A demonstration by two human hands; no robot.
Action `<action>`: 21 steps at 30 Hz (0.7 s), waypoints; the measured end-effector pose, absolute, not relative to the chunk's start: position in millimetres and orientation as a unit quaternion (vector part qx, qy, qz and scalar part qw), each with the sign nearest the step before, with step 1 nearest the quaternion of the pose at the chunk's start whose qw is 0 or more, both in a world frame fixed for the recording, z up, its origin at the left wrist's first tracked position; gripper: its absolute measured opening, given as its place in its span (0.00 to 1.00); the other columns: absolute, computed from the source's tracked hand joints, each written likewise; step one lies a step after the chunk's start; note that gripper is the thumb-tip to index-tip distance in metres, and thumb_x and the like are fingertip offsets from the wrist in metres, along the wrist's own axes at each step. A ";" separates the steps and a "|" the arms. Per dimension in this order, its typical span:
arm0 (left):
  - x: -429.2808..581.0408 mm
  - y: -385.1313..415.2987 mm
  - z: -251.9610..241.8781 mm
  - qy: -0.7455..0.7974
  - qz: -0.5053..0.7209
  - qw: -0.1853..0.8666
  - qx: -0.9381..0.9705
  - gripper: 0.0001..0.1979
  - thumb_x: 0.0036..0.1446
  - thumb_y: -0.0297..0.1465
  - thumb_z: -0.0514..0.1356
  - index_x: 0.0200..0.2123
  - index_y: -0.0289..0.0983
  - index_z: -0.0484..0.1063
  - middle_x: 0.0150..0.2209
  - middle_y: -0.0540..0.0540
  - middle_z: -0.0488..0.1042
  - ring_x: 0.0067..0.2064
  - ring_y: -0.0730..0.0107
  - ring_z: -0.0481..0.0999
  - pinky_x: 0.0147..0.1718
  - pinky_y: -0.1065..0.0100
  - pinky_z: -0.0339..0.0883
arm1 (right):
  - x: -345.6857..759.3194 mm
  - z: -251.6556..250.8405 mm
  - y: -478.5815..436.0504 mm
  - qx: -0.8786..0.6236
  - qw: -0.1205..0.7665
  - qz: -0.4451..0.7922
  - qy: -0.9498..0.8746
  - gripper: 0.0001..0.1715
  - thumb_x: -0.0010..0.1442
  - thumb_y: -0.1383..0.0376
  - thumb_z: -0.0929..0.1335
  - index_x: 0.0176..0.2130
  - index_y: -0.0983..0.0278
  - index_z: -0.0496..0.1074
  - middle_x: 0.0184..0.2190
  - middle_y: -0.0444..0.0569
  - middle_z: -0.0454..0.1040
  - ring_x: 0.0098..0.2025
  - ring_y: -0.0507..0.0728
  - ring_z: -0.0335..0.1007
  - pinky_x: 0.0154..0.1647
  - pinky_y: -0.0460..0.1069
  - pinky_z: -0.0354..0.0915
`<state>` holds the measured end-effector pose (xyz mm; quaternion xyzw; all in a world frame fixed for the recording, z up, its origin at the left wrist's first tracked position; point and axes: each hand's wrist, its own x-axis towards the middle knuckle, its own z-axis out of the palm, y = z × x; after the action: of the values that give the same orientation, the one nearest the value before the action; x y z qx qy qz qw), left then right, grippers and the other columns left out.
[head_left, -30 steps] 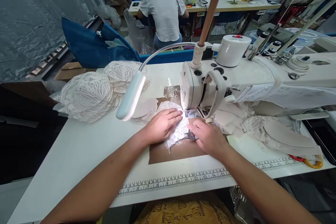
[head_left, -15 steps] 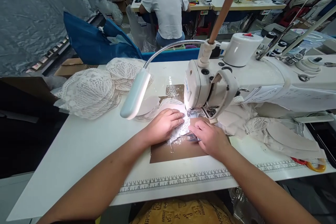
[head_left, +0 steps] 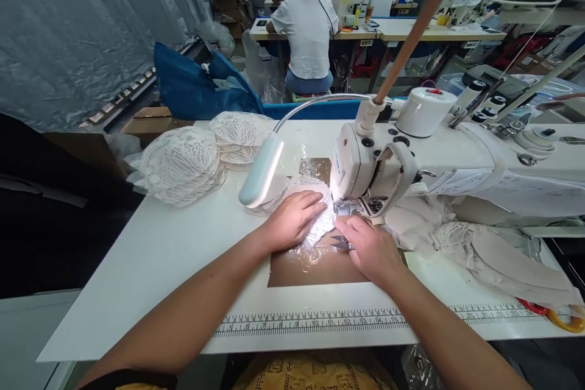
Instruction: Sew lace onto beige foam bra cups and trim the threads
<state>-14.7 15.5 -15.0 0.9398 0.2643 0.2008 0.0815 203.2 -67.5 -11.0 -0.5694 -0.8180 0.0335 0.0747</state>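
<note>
A white lace piece [head_left: 322, 225] lies under the needle area of the white sewing machine [head_left: 350, 161], lit by the lamp. My left hand [head_left: 292, 219] rests flat on the lace, fingers stretched out toward the needle. My right hand [head_left: 372, 250] is closed at the lace's right edge, thumb and forefinger touching it. Out of that hand, pointing left, stick the blades of thread snips [head_left: 339, 242]; their handle is hidden in the palm. Brown covering [head_left: 315, 274] with shiny clear tape lies beneath the work.
Stacked lace cups [head_left: 180, 164] sit at the left rear, near the lamp head [head_left: 261, 170]. Right of the needle lie sewn pale pieces [head_left: 507, 256] and orange-handled scissors [head_left: 564, 320]. A ruler strip [head_left: 315, 324] follows the front edge. Another person [head_left: 307, 36] sits ahead.
My view has tilted up, so the scene sits lower and farther right. The lace has turned slightly at the needle, with my left hand still on it. The snips remain in my right hand.
</note>
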 end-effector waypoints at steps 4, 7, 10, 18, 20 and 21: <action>-15.7 13.4 -10.7 0.307 0.192 0.064 0.930 0.18 0.61 0.29 0.52 0.53 0.30 0.70 0.56 0.33 0.69 0.56 0.49 0.66 0.53 0.49 0.64 | 204.9 -6.4 -69.1 -0.572 0.108 0.068 -0.810 0.35 0.47 0.77 0.62 0.53 0.59 0.72 0.43 0.47 0.77 0.37 0.56 0.71 0.31 0.48 0.62; -17.9 2.1 0.0 0.328 0.163 0.080 0.927 0.17 0.60 0.30 0.54 0.51 0.32 0.72 0.55 0.35 0.70 0.53 0.48 0.68 0.51 0.49 0.66 | 208.4 -5.7 -69.6 -0.566 0.174 0.119 -0.797 0.34 0.48 0.78 0.61 0.52 0.58 0.72 0.45 0.46 0.77 0.40 0.56 0.72 0.35 0.48 0.65; -20.1 -24.2 14.1 0.325 0.121 0.126 0.930 0.16 0.57 0.31 0.58 0.48 0.33 0.73 0.54 0.37 0.71 0.51 0.49 0.69 0.48 0.50 0.68 | 211.8 -7.6 -69.3 -0.535 0.242 0.186 -0.788 0.28 0.56 0.75 0.61 0.53 0.59 0.71 0.49 0.47 0.76 0.47 0.57 0.72 0.44 0.50 0.68; -30.0 -91.9 27.6 0.269 0.170 0.280 0.906 0.20 0.60 0.29 0.58 0.56 0.36 0.67 0.56 0.37 0.68 0.56 0.56 0.68 0.53 0.55 0.67 | 210.5 -8.7 -72.2 -0.496 0.273 0.266 -0.780 0.21 0.62 0.62 0.65 0.54 0.63 0.71 0.41 0.50 0.77 0.44 0.59 0.73 0.47 0.54 0.69; -38.5 -94.5 27.1 0.296 0.221 0.308 0.877 0.19 0.62 0.29 0.57 0.56 0.37 0.68 0.56 0.38 0.69 0.57 0.59 0.67 0.55 0.57 0.66 | 210.1 -8.9 -73.4 -0.491 0.269 0.276 -0.782 0.22 0.61 0.62 0.66 0.54 0.63 0.71 0.40 0.50 0.77 0.42 0.58 0.74 0.45 0.54 0.70; -43.2 -94.0 27.0 0.323 0.244 0.316 0.858 0.18 0.62 0.30 0.56 0.55 0.37 0.68 0.55 0.39 0.70 0.57 0.59 0.68 0.55 0.57 0.66 | 210.1 -9.3 -73.9 -0.492 0.268 0.279 -0.780 0.23 0.60 0.62 0.66 0.54 0.63 0.71 0.39 0.50 0.77 0.42 0.58 0.74 0.45 0.54 0.71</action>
<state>-43.2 -94.0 27.0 0.8581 0.3226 0.2441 0.3162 210.1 -73.9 -9.3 -0.4920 -0.7800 0.2790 0.2678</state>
